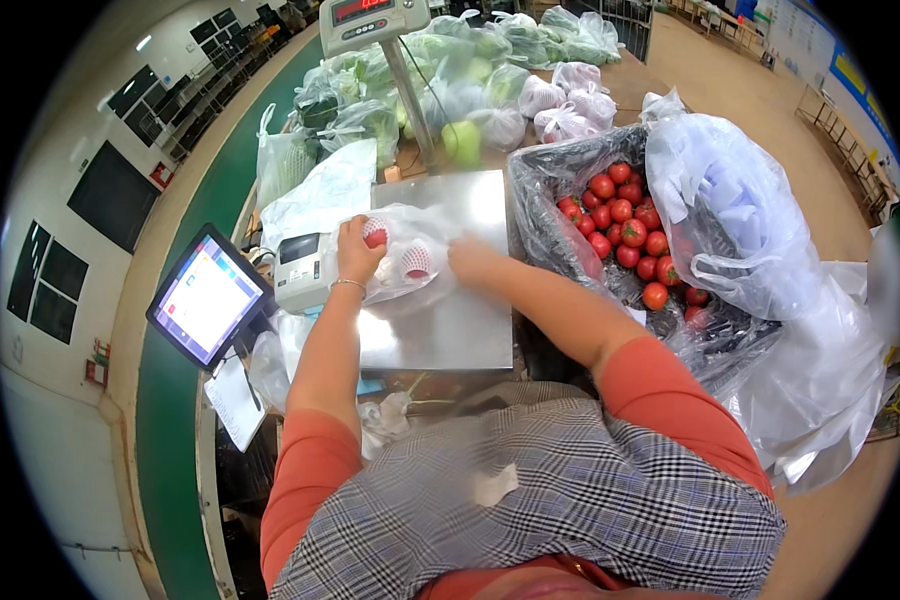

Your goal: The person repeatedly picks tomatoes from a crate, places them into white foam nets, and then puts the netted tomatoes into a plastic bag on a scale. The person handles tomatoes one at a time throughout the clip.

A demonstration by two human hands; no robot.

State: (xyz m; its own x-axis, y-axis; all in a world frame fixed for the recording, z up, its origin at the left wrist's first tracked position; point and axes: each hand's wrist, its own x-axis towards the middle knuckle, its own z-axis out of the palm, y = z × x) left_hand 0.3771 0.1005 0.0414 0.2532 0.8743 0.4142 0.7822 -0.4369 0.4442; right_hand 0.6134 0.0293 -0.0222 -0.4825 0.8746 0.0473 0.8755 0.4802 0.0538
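Observation:
My left hand curls round a red tomato-like fruit in a white foam net, at the left side of a clear plastic bag. A second red fruit in a foam net lies within the bag, to the right of the first. Blurred by motion, my right hand closes on the bag's right edge; its fingertips are unclear. Under the bag lies the steel platform of a weighing scale. The scale's display head stands on a post beyond it, with red digits lit.
A label printer and a touchscreen monitor stand on my left, above a notepad. On my right, a plastic-lined crate holds loose tomatoes beside a bundle of plastic bags. Bagged vegetables crowd the far side.

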